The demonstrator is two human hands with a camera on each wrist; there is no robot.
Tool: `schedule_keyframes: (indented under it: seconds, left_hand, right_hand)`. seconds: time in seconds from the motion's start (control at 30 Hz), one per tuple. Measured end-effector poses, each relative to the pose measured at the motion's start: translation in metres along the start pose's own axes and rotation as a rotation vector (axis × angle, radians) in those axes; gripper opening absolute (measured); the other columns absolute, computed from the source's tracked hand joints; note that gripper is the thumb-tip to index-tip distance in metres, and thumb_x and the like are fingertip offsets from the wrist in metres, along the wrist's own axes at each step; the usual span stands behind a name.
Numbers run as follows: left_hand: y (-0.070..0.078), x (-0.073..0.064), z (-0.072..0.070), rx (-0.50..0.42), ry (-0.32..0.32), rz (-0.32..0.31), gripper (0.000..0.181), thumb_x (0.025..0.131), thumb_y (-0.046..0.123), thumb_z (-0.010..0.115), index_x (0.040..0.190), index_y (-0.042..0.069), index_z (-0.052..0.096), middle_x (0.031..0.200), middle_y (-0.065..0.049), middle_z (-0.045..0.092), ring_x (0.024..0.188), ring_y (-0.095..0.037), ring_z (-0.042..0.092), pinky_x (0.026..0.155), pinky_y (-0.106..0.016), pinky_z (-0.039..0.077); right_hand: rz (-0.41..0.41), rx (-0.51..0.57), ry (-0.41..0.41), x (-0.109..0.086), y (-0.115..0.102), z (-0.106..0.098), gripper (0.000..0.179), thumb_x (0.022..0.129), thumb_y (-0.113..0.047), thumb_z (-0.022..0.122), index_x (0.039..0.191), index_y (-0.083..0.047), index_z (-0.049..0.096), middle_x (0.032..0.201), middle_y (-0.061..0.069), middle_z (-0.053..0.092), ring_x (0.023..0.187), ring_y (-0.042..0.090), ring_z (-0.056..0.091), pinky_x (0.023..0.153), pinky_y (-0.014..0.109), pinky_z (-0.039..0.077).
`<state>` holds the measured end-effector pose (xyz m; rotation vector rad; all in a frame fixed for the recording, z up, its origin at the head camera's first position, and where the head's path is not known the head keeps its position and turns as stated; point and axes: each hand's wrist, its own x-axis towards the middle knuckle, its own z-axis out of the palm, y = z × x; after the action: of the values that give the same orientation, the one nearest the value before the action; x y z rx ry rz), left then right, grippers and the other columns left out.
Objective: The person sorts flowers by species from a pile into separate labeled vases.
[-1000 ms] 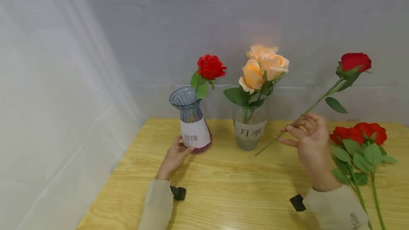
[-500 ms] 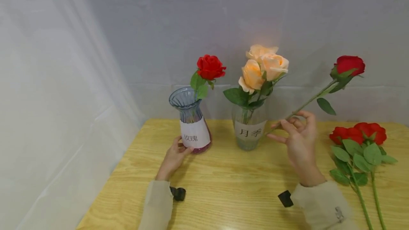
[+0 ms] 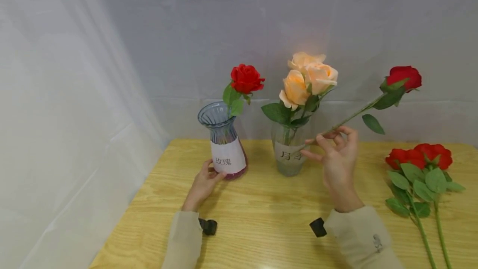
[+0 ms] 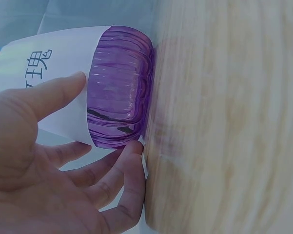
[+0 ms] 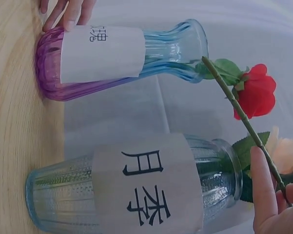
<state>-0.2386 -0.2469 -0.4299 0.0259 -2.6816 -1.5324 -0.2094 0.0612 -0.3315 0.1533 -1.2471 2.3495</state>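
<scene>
My left hand holds the lower part of a blue-to-purple glass vase. In the left wrist view its thumb lies on the white label, with the fingers around the side by the purple base. One red rose stands in this vase, leaning right. My right hand pinches the stem of another red rose, its bloom slanting up to the right. From the right wrist, the bare stem end overlaps the purple-blue vase's mouth, above the clear vase.
A clear glass vase with a lettered label holds several peach roses, just left of my right hand. More red roses lie on the right of the wooden table. A pale sheet hangs behind.
My right hand has moved left with the rose, its fingers now overlapping the clear vase's label edge. The stem tilts lower. My left hand and both vases stay in place.
</scene>
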Motion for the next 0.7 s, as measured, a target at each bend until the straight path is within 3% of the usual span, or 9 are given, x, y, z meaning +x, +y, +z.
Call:
schedule_keyframes:
  seconds: [0.27,0.7]
  left_hand:
    - [0.002,0.0,-0.001,-0.006,-0.006,-0.001,0.068,0.101,0.017,0.065,0.151,-0.01,0.03,0.134,-0.036,0.052,0.123,-0.048,0.055,0.101,-0.055,0.046]
    - [0.001,-0.001,-0.001,-0.02,-0.009,-0.009,0.067,0.101,0.016,0.065,0.152,-0.009,0.029,0.135,-0.037,0.051,0.125,-0.049,0.054,0.103,-0.055,0.045]
  right_hand:
    - [-0.081,0.076,0.034,-0.001,0.007,0.013,0.025,0.097,0.015,0.052,0.105,-0.005,0.039,0.088,0.011,0.043,0.073,0.024,0.067,0.061,0.039,0.061]
    - [-0.09,0.052,0.019,-0.002,0.013,0.033,0.023,0.1,0.011,0.051,0.102,-0.007,0.038,0.089,0.009,0.041,0.073,0.026,0.069,0.064,0.04,0.062]
